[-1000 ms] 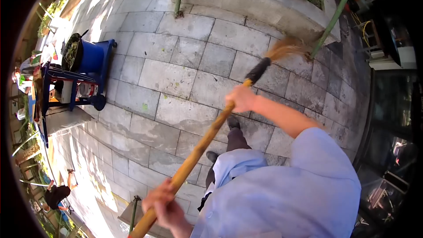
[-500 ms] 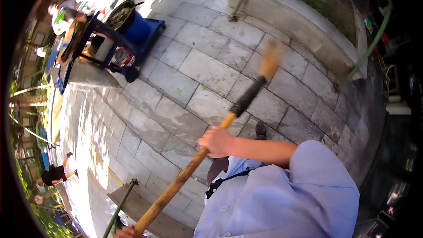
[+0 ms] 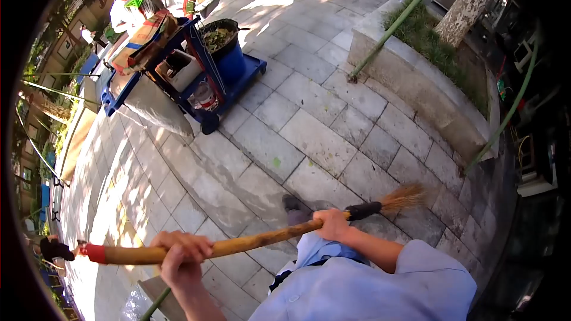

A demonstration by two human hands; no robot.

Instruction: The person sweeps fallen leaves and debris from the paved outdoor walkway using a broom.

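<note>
A long broom (image 3: 262, 239) crosses in front of my body, held in both hands. Its wooden handle has a red band near the left end. My left hand (image 3: 183, 255) is wrapped around the handle near that band. Farther along, my right hand (image 3: 332, 224) grips it just short of the black wrapping (image 3: 364, 210). Beyond the wrapping, the straw bristles (image 3: 402, 198) fan out at the right, over the grey paving (image 3: 321, 142); I cannot tell whether they touch it. One dark shoe (image 3: 295, 203) shows beside my right hand.
A blue cart (image 3: 256, 66) at upper left carries a blue bucket (image 3: 231, 65) of leaves and a white bin (image 3: 178, 71). Behind it is a person (image 3: 122, 15). A stone planter wall (image 3: 416, 77) with green poles (image 3: 404, 18) runs along the right.
The broom has swung from slanting up and away to lying nearly level across my body. My left hand has come up into fuller view, and the bristles have dropped lower at the right.
</note>
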